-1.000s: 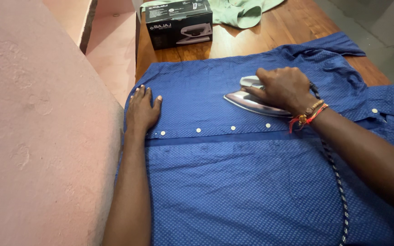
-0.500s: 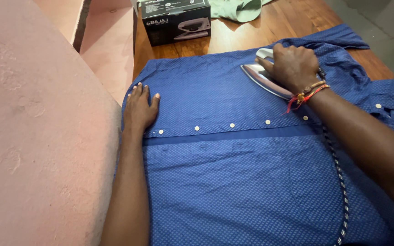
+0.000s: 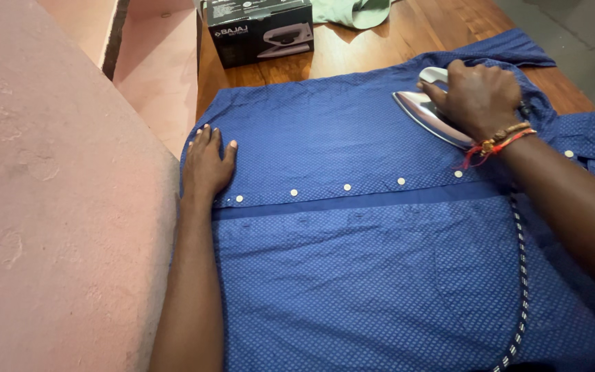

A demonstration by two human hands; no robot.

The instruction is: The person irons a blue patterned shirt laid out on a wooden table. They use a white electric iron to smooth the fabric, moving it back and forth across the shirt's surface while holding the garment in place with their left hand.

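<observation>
1. Head view: my right hand [image 3: 480,96] gripped the iron [image 3: 427,109], closed over its handle, on the blue shirt [image 3: 352,262] near the far edge.
2. My left hand [image 3: 206,165] lay flat, fingers open, pressing the shirt's left end beside the button row, well apart from the iron.
3. The striped cord [image 3: 520,275] ran along my right forearm.

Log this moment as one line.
left hand: flat on blue dotted shirt | right hand: gripping silver iron on shirt | wooden table

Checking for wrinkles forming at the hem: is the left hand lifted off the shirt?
No, the left hand lies flat, palm down, on the blue shirt near its edge, while the right hand grips the iron.
</observation>
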